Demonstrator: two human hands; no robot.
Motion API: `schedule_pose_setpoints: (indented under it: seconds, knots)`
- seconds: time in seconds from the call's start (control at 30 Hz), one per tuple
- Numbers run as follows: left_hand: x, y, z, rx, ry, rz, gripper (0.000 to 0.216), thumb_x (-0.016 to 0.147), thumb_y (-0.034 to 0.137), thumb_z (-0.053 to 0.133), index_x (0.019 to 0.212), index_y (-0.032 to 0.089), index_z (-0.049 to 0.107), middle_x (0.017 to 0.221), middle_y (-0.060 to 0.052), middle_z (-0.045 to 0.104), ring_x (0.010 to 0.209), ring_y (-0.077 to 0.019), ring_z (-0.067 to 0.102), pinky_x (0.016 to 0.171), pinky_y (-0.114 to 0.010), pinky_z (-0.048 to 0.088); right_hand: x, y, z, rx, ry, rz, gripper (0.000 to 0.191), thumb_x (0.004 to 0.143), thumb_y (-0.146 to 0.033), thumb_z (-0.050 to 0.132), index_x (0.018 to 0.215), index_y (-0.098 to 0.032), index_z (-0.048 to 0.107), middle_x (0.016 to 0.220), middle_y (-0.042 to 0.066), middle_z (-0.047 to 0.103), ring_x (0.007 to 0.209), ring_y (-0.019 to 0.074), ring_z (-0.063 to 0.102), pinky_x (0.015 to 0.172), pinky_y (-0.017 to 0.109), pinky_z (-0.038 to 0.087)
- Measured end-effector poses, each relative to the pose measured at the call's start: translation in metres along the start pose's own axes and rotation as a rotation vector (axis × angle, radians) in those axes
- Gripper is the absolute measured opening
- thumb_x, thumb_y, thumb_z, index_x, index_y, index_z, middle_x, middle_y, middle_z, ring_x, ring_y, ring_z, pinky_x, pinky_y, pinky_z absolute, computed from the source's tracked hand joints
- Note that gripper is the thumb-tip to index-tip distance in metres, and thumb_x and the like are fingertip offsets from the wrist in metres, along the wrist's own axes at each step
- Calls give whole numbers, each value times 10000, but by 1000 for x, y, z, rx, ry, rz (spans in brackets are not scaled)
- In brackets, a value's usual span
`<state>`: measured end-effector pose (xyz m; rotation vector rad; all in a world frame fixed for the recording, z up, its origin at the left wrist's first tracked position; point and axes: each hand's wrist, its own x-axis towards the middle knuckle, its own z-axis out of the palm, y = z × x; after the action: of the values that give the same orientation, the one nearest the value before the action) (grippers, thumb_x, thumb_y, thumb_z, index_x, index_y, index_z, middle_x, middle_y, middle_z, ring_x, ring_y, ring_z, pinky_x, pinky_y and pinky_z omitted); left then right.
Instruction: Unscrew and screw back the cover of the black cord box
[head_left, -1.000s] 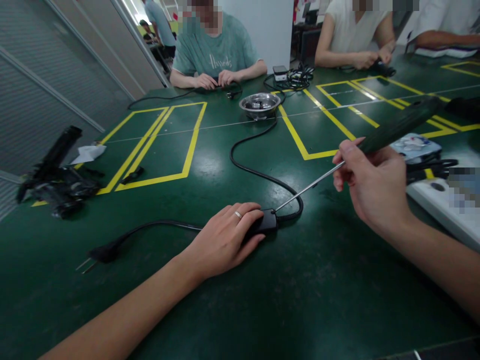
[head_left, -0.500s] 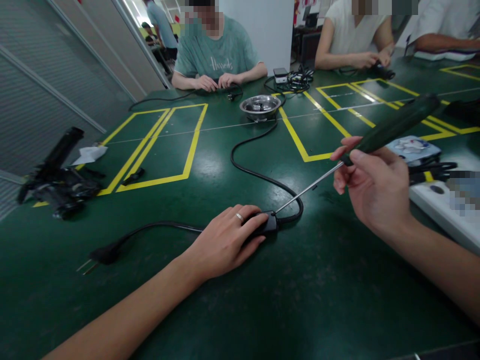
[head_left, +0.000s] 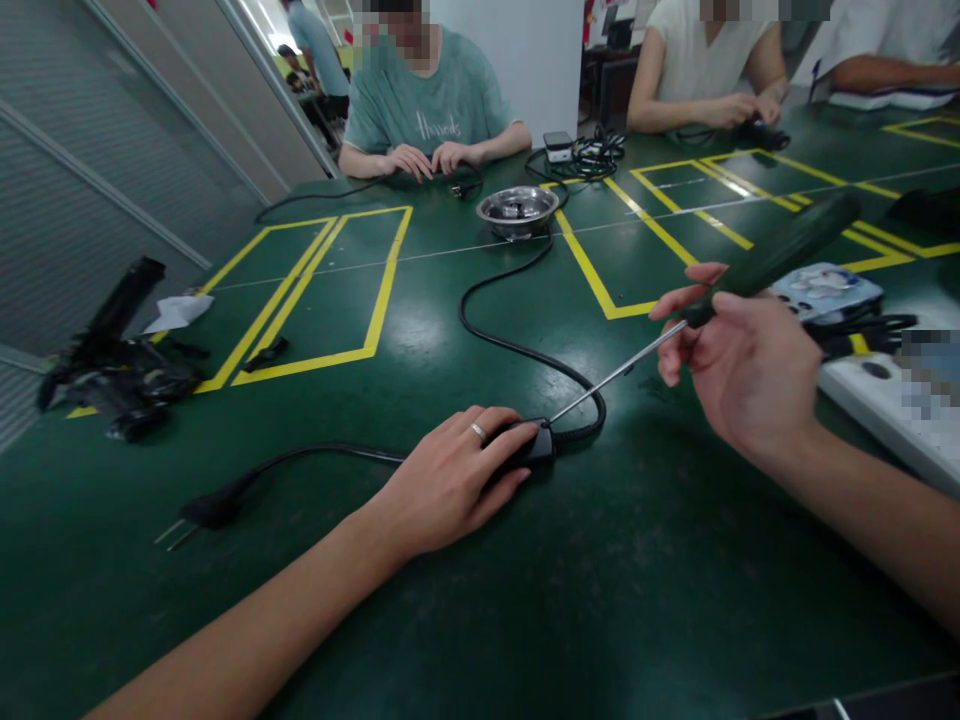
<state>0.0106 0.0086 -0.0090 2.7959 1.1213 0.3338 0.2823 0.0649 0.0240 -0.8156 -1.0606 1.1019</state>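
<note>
My left hand (head_left: pixel 457 480), with a ring on one finger, is closed over a small black box (head_left: pixel 541 442) set into a power cord, pressing it on the green table. From one side of the box the cord (head_left: pixel 322 448) runs to a two-pin plug (head_left: pixel 214 508); from the other it loops away toward the bowl. My right hand (head_left: pixel 750 370) holds a long screwdriver (head_left: pixel 780 255) by its dark green handle, between thumb and fingers. The thin metal shaft slants down, its tip at the near-right end of the box. Whether the tip sits in a screw cannot be made out.
A metal bowl (head_left: pixel 517 212) with small parts stands beyond. At the left lies a pile of black parts (head_left: pixel 127 385); at the right, a blue tin (head_left: pixel 829 290) and a white power strip (head_left: pixel 892 400). Yellow tape (head_left: pixel 386 285) marks the table. Co-workers sit opposite.
The fingers of my right hand have shifted on the screwdriver handle, and the handle has moved slightly left. My left hand stays on the box.
</note>
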Motion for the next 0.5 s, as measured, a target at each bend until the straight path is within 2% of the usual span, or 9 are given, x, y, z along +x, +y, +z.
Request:
schedule_pose_setpoints:
  seconds: [0.07, 0.3, 0.4, 0.5]
  knots:
    - [0, 0, 0, 4, -10, 1, 407, 962, 309, 464, 1347, 180, 443, 1291, -135, 524, 1061, -249, 548, 887, -435, 506, 1, -1, -1, -15, 10, -11, 186, 785, -274, 547, 963, -251, 599, 797, 0, 653, 450, 114, 507, 384, 272, 378]
    - [1, 0, 1, 23, -9, 21, 396, 967, 289, 456, 1351, 196, 445, 1329, -133, 490, 1083, -251, 546, 896, -435, 505, -3, -5, 6, -162, 58, -84, 64, 812, -270, 649, 823, -235, 597, 827, -4, 615, 459, 84, 484, 381, 267, 373]
    - [0, 0, 0, 26, -19, 21, 402, 969, 293, 453, 1360, 198, 443, 1344, -135, 476, 1092, -253, 543, 905, -440, 500, -3, -2, 7, -198, 85, -126, 144, 814, -302, 671, 758, -238, 555, 834, -3, 618, 467, 89, 495, 383, 275, 383]
    - [0, 1, -2, 25, -29, 19, 402, 975, 302, 443, 1363, 197, 442, 1343, -133, 474, 1089, -252, 539, 912, -444, 494, -3, 1, 6, -172, 83, -142, 163, 821, -322, 671, 776, -253, 529, 815, -12, 624, 457, 99, 495, 377, 278, 385]
